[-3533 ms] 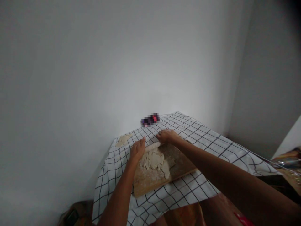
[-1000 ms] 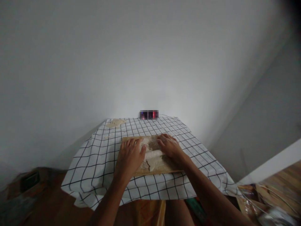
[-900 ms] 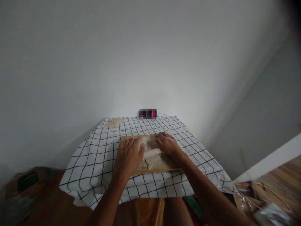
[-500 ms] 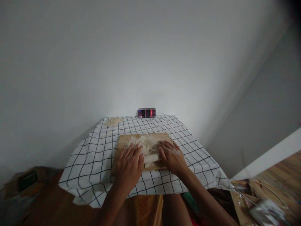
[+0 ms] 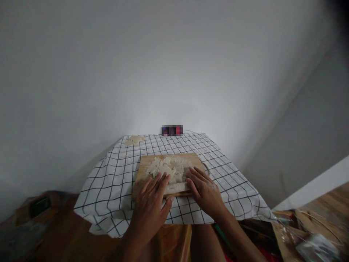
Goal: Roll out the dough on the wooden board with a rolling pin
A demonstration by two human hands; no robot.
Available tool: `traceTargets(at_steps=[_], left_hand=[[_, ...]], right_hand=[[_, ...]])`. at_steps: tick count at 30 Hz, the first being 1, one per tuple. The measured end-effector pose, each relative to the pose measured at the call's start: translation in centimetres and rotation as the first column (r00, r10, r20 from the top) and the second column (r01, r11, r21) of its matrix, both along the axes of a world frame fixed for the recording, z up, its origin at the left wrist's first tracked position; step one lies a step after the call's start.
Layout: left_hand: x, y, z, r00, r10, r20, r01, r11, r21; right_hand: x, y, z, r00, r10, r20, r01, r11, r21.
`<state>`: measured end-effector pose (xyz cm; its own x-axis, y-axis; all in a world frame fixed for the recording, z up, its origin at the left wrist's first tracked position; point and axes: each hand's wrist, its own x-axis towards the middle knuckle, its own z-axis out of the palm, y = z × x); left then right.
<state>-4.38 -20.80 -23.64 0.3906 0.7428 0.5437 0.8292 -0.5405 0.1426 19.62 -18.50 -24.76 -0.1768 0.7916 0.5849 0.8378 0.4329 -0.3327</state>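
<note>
Left hand (image 5: 153, 201) and right hand (image 5: 206, 191) open, fingers extended over the ends of a floury, pale cylindrical rolling pin (image 5: 176, 187); neither clenched. Pin now nearer the tan rectangular wooden board's (image 5: 139, 182) near edge than a second ago, exposing ragged, cream-coloured dough (image 5: 163, 167) beyond; probably a stroke's near end. Farther left: thin, pale dough sheet (image 5: 134, 139) on white, black-checked cloth (image 5: 109, 182).

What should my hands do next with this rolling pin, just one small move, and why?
I'd probably push the rolling pin gently forward, away from you. It sits near the board's near edge, with the left hand and right hand over its ends, while most of the ragged dough lies beyond it.
</note>
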Motion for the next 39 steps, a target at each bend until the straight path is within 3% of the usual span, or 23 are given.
traceTargets(at_steps=[9, 17, 25, 31, 39], left_hand=[[-0.1, 2.4, 0.5, 0.999, 0.031, -0.011, -0.031, 1.0, 0.0], [0.5, 7.3, 2.3, 0.987, 0.134, -0.086, -0.142, 0.986, -0.092], [1.0, 10.8, 3.5, 0.979, 0.178, -0.104, -0.192, 0.971, -0.142], [0.9, 9.1, 2.8, 0.983, 0.173, -0.065, -0.177, 0.982, -0.061], [0.7, 3.4, 0.8, 0.992, 0.122, -0.026, -0.122, 0.993, 0.007]], right_hand=[[-0.6, 1.5, 0.9, 0.997, -0.08, 0.021, 0.081, 0.995, -0.05], [-1.4, 4.8, 3.8, 0.965, -0.21, 0.16, 0.248, 0.927, -0.281], [-1.6, 8.5, 5.1, 0.964, -0.178, 0.197, 0.242, 0.896, -0.372], [-1.5, 6.6, 3.9, 0.963, -0.149, 0.226, 0.205, 0.947, -0.246], [-1.2, 0.8, 1.2, 0.991, -0.088, 0.1, 0.094, 0.994, -0.06]])
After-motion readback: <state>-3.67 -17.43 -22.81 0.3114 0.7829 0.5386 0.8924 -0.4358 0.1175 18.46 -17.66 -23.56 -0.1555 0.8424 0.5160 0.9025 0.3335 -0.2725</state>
